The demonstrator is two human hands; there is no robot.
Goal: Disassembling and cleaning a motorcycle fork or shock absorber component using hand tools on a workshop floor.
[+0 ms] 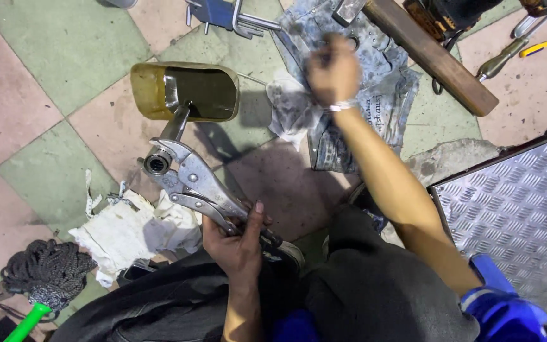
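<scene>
gripping the locking pliers (201,190) by their near handles, the left hand (238,244) aims their long axis far-left, clamped on a small bearing (157,164); right hand (332,73), blurred, grip unclear, rests far right on denim cloth (381,95)

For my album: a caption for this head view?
Left hand grips locking pliers clamping a bearing; right hand reaches the rag.

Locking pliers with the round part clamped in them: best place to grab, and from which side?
Probably the paired handles of the locking pliers, from the near end, as the left hand has them. They are long and bare; the jaws are filled by the round metal part, with the yellowish container beyond.
</scene>
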